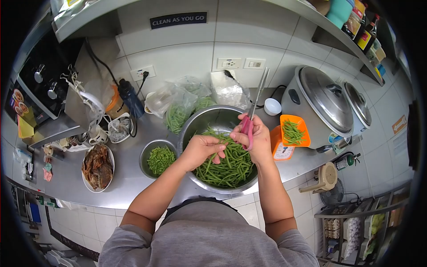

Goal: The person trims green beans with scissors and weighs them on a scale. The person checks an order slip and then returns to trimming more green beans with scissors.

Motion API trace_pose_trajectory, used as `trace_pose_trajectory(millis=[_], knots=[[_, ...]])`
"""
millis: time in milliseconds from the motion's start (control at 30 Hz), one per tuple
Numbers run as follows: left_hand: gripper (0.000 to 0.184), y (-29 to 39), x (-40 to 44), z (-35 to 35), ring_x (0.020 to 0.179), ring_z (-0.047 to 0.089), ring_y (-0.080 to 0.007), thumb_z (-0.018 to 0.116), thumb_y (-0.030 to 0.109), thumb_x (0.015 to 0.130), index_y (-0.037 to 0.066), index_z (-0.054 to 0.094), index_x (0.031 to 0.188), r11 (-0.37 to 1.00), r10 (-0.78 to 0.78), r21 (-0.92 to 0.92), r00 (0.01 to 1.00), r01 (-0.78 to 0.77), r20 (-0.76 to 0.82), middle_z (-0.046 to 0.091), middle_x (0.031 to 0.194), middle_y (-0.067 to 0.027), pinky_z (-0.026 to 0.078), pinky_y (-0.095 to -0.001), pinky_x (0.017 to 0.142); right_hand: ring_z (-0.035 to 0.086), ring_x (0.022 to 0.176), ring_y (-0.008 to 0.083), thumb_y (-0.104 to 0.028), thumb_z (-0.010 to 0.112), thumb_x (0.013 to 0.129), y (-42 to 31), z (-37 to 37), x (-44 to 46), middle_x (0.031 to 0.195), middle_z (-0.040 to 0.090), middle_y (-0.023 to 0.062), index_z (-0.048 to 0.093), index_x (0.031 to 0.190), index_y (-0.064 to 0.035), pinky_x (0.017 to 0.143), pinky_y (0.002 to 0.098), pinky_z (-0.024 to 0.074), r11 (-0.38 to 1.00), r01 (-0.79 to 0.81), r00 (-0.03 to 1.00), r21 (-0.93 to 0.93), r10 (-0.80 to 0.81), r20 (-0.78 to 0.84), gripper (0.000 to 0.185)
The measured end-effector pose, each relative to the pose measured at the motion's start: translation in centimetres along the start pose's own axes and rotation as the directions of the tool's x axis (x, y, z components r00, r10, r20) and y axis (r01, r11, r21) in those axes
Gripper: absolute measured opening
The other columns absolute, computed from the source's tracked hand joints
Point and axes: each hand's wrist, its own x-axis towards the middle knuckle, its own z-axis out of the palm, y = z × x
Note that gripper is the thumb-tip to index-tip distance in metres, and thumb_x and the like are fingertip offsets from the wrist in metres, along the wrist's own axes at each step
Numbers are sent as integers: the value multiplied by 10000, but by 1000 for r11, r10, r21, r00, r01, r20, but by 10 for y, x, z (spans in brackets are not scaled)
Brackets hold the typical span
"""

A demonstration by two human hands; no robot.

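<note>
A large steel bowl (182, 133) full of long green beans (229, 169) stands in front of me. Above it, my left hand (202, 151) is closed in a pinch on a green bean, which the fingers mostly hide. Close beside it, my right hand (259, 138) grips pink-handled scissors (247, 129), their blades together and pointing up and away from me. To the left of the large bowl sits a smaller steel bowl (143, 153) holding short-cut green beans (161, 161).
Behind the bowl are plastic bags of beans (178, 113). An orange kitchen scale (283, 151) carries an orange tray (303, 127) with beans, beside a large rice cooker (307, 104). On the left are a plate of browned food (98, 169) and a dark bottle (130, 98).
</note>
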Motion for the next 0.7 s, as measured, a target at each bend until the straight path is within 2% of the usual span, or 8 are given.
trace_pose_trajectory(millis=[100,200,333,433,467,500,567,700], knots=[[313,2,-26,-22,720,683,-188,638,97,895,-44,587,1169,993,-44,-108,999,43,-3,695,884,-136,555,-279,661,591,690,73,51,773,693,5,31,-5,773,623,28,530,1090,-24,579,194,450,997,-4,999,-73,7,40,472],[659,-2,-52,-43,781,691,-190,661,66,869,16,324,1433,999,-45,-24,993,48,106,697,945,-132,541,-273,665,587,659,81,49,770,701,17,71,-15,776,625,42,523,1099,-17,568,207,463,975,-174,970,-140,194,146,473],[744,-8,-88,-76,807,695,-189,668,91,867,25,231,1466,995,-89,63,990,82,113,697,953,-124,523,-267,653,583,657,81,47,767,708,47,123,-24,765,614,38,518,1113,-14,566,218,473,957,-272,932,-106,289,219,479],[658,-22,-119,-99,807,698,-197,661,106,875,-2,315,1424,987,-159,-46,986,157,-41,697,931,-121,523,-276,662,579,656,78,38,770,715,79,152,-31,758,605,32,517,1120,-21,576,219,476,974,-196,962,-110,213,170,482],[463,-33,-127,-109,817,699,-212,658,120,881,-34,483,1281,977,-192,-103,980,186,-56,696,932,-141,529,-285,686,576,653,75,32,771,720,91,161,-33,758,606,33,514,1122,-20,578,218,474,982,-165,978,-90,174,112,480],[463,-38,-137,-117,817,699,-212,658,120,881,-34,483,1281,976,-193,-114,979,185,-68,696,932,-141,529,-285,686,573,649,73,26,772,726,99,169,-37,759,608,34,512,1124,-19,581,217,473,989,-131,990,-70,135,51,478],[262,-47,-155,-130,823,701,-232,658,117,882,-39,593,1082,931,-333,-192,938,311,-95,693,933,-156,544,-301,699,574,661,71,10,779,730,110,180,-45,760,609,31,506,1123,-13,588,210,466,981,-171,982,-86,178,70,479],[189,-63,-170,-142,803,702,-246,662,113,877,-35,609,984,916,-345,-262,928,302,-136,691,916,-168,555,-309,695,563,651,70,-20,793,728,135,193,-58,751,603,16,505,1123,-10,571,200,446,964,-260,961,-59,264,79,488]])
